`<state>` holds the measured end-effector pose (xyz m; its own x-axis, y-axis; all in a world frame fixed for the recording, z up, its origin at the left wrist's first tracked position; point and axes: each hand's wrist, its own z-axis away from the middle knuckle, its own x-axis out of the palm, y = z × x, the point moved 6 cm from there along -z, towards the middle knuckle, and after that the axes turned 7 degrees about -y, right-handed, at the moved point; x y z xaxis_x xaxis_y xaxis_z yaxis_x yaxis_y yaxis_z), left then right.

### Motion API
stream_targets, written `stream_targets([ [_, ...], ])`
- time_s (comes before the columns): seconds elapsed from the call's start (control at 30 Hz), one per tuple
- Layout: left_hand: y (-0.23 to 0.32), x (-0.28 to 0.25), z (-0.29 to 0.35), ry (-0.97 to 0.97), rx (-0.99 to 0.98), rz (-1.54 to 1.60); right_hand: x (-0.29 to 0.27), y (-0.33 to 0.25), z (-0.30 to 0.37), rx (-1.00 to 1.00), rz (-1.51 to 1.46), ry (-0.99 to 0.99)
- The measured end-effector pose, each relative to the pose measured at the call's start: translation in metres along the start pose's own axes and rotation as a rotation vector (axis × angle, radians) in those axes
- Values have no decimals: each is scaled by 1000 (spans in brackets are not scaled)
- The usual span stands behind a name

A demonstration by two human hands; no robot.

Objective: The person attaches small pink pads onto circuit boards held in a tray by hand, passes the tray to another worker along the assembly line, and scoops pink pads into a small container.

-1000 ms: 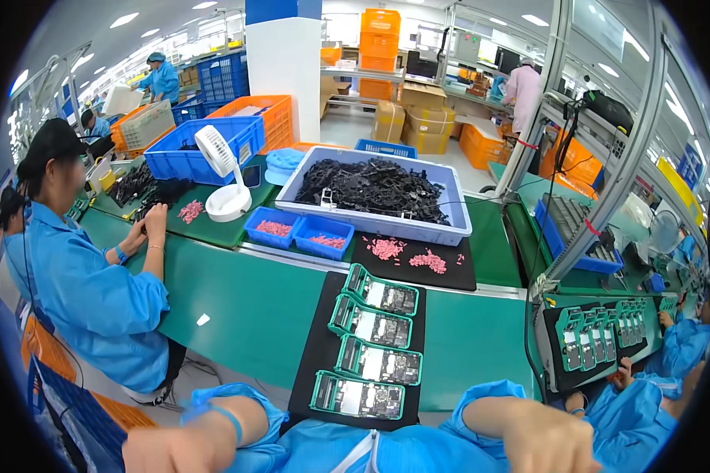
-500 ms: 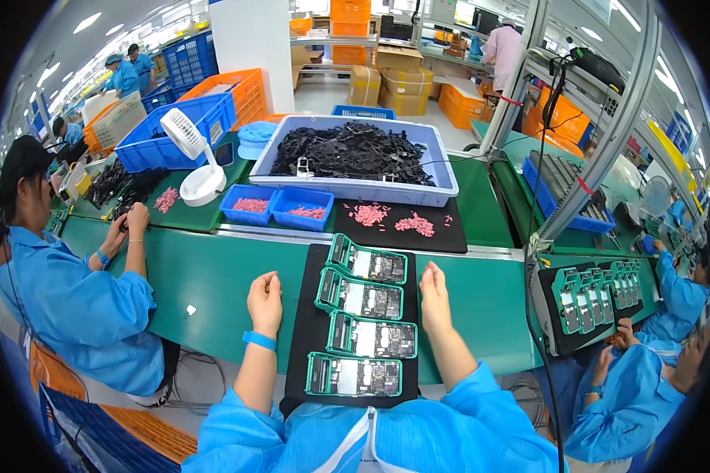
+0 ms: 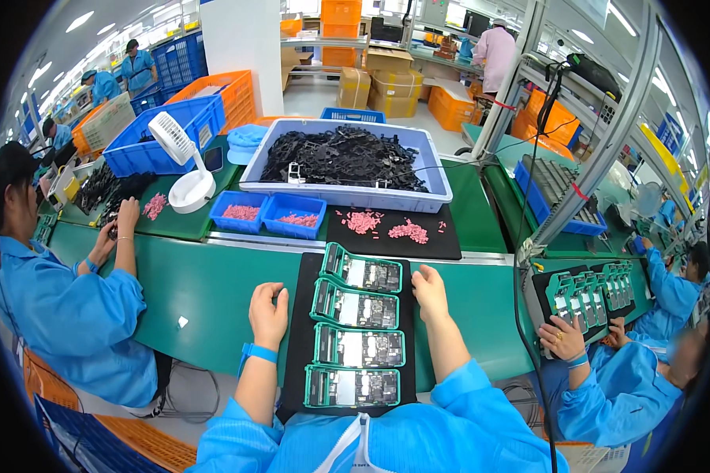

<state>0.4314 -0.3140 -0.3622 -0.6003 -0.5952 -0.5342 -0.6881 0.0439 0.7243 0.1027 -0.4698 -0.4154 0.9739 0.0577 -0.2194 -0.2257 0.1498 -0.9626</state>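
Observation:
Both of my hands hover on either side of a black mat (image 3: 296,347). Lying on it is a column of several green fixtures (image 3: 324,288), hinged frames that hold circuit boards (image 3: 379,348) with pale rectangular parts. My left hand (image 3: 269,314), blue band at its wrist, is beside the mat's left edge; its fingers bend loosely, thumb apart, and nothing shows in it. Across the mat, my right hand (image 3: 430,292) is near the right ends of the upper fixtures, its fingers loosely curved and holding nothing visible.
Beyond the mat, pink pieces lie on a dark sheet (image 3: 386,243) and in two blue trays (image 3: 237,225). Behind them stands a large tub (image 3: 442,185) of black parts. A white fan (image 3: 191,189) is at left. Co-workers sit on both sides; a cable (image 3: 521,303) hangs at right.
My left hand has come closer to the mat's edge. My right hand has shifted slightly toward the upper fixtures. At right, a co-worker's hand now reaches onto the neighbouring fixtures.

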Motion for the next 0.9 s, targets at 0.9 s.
stream_targets([
  [0.9, -19, 0, -1, -129, -52, 124, -240, 85, 120, -407, -757, 851],
])
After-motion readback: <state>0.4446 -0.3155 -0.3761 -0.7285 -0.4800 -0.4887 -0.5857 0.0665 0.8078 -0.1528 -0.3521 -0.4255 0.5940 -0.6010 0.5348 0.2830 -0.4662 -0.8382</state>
